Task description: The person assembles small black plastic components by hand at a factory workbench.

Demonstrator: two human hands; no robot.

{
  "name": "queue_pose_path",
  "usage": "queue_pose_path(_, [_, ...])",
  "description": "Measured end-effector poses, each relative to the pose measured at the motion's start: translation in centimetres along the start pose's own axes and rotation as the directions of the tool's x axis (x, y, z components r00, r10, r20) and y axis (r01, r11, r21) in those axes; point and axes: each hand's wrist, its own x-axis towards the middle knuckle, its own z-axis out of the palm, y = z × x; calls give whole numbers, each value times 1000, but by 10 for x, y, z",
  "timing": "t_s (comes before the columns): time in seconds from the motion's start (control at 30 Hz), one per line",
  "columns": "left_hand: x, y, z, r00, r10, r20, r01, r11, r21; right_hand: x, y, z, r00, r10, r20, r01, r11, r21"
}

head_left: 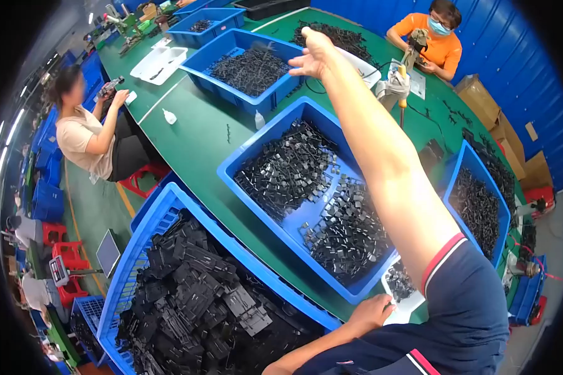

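Observation:
My right arm stretches far across the green table. My right hand [317, 55] is in the air beside the far blue bin [191, 70], fingers apart and holding nothing I can see. That bin holds a heap of thin black plastic parts [250, 69]. Low in view, my left hand [372, 314] has its fingers curled together at the edge of a small white tray [410, 306] of little dark pieces. What it grips, if anything, is too small to make out. Between my hands sits a large blue bin [250, 201] with two piles of small black pieces [288, 165].
A blue slatted crate [116, 287] of flat black plastic parts stands at the near left. Another blue bin [505, 215] is at right. Two small white bottles [169, 117] stand on the table [200, 137]. Co-workers sit at the left [84, 134] and far right [447, 53].

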Motion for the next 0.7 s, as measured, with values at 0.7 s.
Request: queue_pose_path(0.7, [10,6,-3,999,7,-41,4,967,253,-165,181,-230,955,-200,217,233,59,-971])
